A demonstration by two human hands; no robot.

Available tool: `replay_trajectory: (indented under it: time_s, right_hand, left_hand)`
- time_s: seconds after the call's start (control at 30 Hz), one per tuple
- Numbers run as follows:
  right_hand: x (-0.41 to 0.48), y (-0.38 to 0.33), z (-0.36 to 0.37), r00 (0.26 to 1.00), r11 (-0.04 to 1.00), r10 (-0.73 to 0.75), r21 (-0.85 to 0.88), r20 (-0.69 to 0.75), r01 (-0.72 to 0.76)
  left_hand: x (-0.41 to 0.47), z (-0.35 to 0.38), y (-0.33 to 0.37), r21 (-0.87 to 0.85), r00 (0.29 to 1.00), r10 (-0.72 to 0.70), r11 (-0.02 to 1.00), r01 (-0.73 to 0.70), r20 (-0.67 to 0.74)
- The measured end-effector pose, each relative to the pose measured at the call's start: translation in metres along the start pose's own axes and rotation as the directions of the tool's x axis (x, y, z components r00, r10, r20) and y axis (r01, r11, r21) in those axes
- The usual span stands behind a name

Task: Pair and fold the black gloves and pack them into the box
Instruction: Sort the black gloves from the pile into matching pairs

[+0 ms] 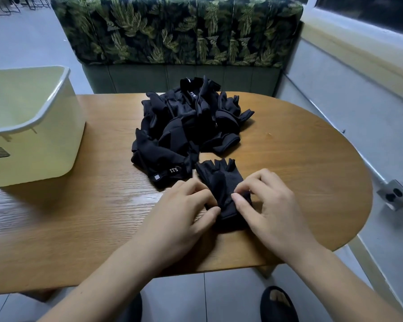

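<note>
- Left hand (184, 205): fingers curled, pinching the cuff edge of a black fingerless fabric glove (219, 180), probably to steady it for folding.
- Right hand (265, 205): pinches the same glove's opposite edge.
- Glove: lies flat on the oval wooden worktop (300, 159), just beside the heap.
- Heap of loose black gloves (184, 126): mid-worktop, unsorted, within reach.
- Pale yellow plastic box (54, 96): at left, open to receive the gloves; none seen inside.

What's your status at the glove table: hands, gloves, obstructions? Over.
Left hand and right hand both pinching the near glove at its cuff end. Glove pile behind it. Box at left, top open, nothing blocking.
</note>
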State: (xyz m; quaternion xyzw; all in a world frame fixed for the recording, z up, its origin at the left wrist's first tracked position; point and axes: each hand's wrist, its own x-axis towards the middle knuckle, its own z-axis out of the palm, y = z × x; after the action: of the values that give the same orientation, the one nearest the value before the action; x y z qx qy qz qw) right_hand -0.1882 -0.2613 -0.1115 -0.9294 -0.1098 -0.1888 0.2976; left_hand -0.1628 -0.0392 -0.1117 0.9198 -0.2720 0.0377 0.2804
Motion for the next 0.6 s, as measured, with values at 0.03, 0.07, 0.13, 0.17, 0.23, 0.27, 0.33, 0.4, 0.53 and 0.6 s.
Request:
replay_trajectory:
  time_s: [0.03,0.07,0.13,0.17,0.23,0.27,0.33,0.4,0.53,0.6]
  right_hand:
    - [0.002,0.000,0.001,0.998,0.999,0.050,-0.013,0.037,-0.049]
    - [0.003,-0.001,0.003,0.992,0.996,0.090,-0.020,0.087,-0.089]
    - [0.006,-0.003,0.006,0.976,0.988,0.152,-0.047,0.158,-0.147]
    - [0.008,-0.005,0.007,0.970,0.985,0.169,-0.068,0.177,-0.160]
    - [0.012,-0.006,0.006,0.967,0.983,0.155,-0.127,0.202,-0.131]
    - [0.013,-0.006,0.004,0.964,0.983,0.140,-0.151,0.226,-0.108]
    - [0.013,-0.005,0.001,0.951,0.983,0.118,-0.170,0.285,-0.071]
    - [0.013,-0.004,0.000,0.945,0.985,0.099,-0.166,0.312,-0.049]
    - [0.012,-0.004,0.000,0.943,0.985,0.110,-0.161,0.314,-0.061]
    - [0.010,-0.004,0.002,0.949,0.976,0.093,-0.215,0.300,-0.028]
  left_hand:
    - [0.000,0.001,-0.001,-0.013,1.000,-0.008,1.000,0.008,-0.021]
    - [0.000,0.003,-0.001,-0.031,0.999,-0.023,0.999,0.022,-0.043]
    - [0.001,0.005,-0.002,-0.068,0.996,-0.064,0.996,0.060,-0.064]
    - [0.002,0.005,-0.004,-0.082,0.995,-0.074,0.994,0.068,-0.068]
    - [0.003,0.004,-0.006,-0.077,0.997,-0.052,0.996,0.047,-0.063]
    - [0.004,0.003,-0.005,-0.055,0.999,-0.026,0.998,0.024,-0.044]
    - [0.006,-0.002,-0.001,-0.013,1.000,0.010,1.000,-0.010,0.026]
    - [0.007,-0.004,0.001,-0.007,0.995,0.022,1.000,-0.021,0.098]
    - [0.007,0.000,-0.004,0.169,0.993,0.059,0.983,-0.075,0.098]
    - [0.007,-0.001,-0.004,0.236,0.996,0.071,0.968,-0.082,0.053]
